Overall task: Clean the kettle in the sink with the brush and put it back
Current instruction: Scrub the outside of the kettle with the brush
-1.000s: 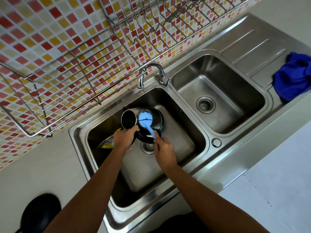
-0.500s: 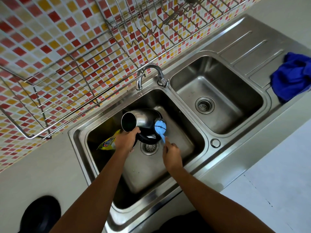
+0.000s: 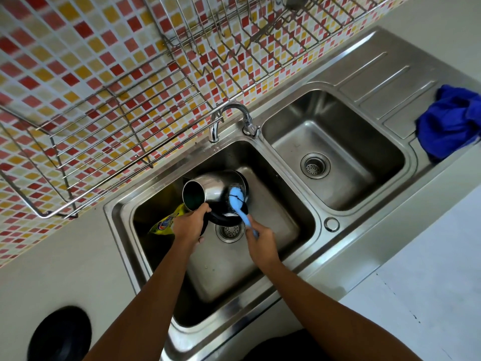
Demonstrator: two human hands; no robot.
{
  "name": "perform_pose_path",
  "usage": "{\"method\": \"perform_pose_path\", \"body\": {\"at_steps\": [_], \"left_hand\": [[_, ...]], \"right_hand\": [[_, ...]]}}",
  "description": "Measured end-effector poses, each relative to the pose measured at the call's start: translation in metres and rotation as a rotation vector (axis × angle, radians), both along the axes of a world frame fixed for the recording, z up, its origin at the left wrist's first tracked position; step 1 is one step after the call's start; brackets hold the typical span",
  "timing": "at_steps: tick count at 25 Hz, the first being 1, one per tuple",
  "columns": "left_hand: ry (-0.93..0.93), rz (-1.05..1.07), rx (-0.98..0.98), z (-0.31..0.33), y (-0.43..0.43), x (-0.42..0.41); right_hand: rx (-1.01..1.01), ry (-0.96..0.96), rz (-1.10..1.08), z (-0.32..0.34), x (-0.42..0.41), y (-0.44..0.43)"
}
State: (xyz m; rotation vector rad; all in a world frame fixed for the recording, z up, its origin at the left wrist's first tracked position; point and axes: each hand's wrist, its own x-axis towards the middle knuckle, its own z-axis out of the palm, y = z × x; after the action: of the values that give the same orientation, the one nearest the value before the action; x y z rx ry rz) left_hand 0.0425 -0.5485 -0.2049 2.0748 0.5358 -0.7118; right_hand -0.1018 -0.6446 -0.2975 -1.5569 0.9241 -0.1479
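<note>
The brush (image 3: 236, 198) has slid toward the base of the kettle (image 3: 216, 183), just beyond both hands; the left hand (image 3: 188, 225) grips the kettle, the right hand (image 3: 261, 244) the brush.

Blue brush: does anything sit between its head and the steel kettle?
Nothing visible. The light-blue plastic brush lies directly against the stainless-steel kettle, gripped by the left hand; the right hand holds the brush's handle.

One view is given. It is taken from the person's head, over the sink (image 3: 223, 272), and is pointed forward and steeply down. The left hand (image 3: 188, 225) and right hand (image 3: 261, 243) are seen close, near the middle. The tiled wall (image 3: 39, 35) is caught at the top.
</note>
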Motion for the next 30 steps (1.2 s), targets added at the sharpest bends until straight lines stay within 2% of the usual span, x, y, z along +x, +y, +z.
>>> {"method": "perform_pose_path", "body": {"at_steps": [2,6,8,11,15,16,18,20,21,23,24,25,28,30], "left_hand": [[0.021,0.019,0.002,0.000,0.006,0.004],[0.014,-0.030,-0.013,-0.001,0.007,-0.001],[-0.009,-0.038,-0.013,-0.002,0.005,-0.005],[-0.053,-0.075,0.003,-0.004,0.009,-0.006],[-0.114,-0.142,-0.008,-0.004,0.011,-0.007],[-0.140,-0.151,-0.003,-0.004,0.011,-0.009],[-0.182,-0.156,-0.008,-0.007,0.012,-0.012],[-0.211,-0.188,0.015,-0.005,0.013,-0.012],[-0.235,-0.221,0.030,-0.006,0.014,-0.011],[-0.259,-0.278,0.068,-0.011,0.014,-0.008],[-0.262,-0.289,0.071,-0.011,0.012,-0.009],[-0.264,-0.293,0.067,-0.012,0.011,-0.010],[-0.275,-0.277,0.063,-0.018,0.012,-0.010],[-0.276,-0.246,0.042,-0.016,0.014,-0.012]], "right_hand": [[-0.001,-0.058,0.078,0.001,-0.005,0.003],[0.087,0.096,-0.095,-0.009,0.008,-0.020],[0.025,-0.015,-0.039,0.003,0.010,-0.016],[-0.058,-0.150,0.175,0.014,0.006,-0.002],[-0.055,0.051,-0.076,0.000,0.016,-0.031],[-0.117,0.041,-0.038,0.000,0.015,-0.035],[-0.256,-0.077,0.186,0.004,0.013,-0.028],[-0.263,-0.155,0.266,0.004,0.009,-0.022],[-0.236,-0.114,0.182,0.004,0.009,-0.027],[-0.166,0.092,-0.027,0.001,0.009,-0.044],[-0.163,0.158,-0.056,-0.001,0.007,-0.049],[-0.180,0.123,-0.039,0.001,0.005,-0.049],[-0.175,-0.175,0.180,0.006,0.004,-0.034],[-0.158,-0.145,0.154,-0.002,0.004,-0.036]]}}
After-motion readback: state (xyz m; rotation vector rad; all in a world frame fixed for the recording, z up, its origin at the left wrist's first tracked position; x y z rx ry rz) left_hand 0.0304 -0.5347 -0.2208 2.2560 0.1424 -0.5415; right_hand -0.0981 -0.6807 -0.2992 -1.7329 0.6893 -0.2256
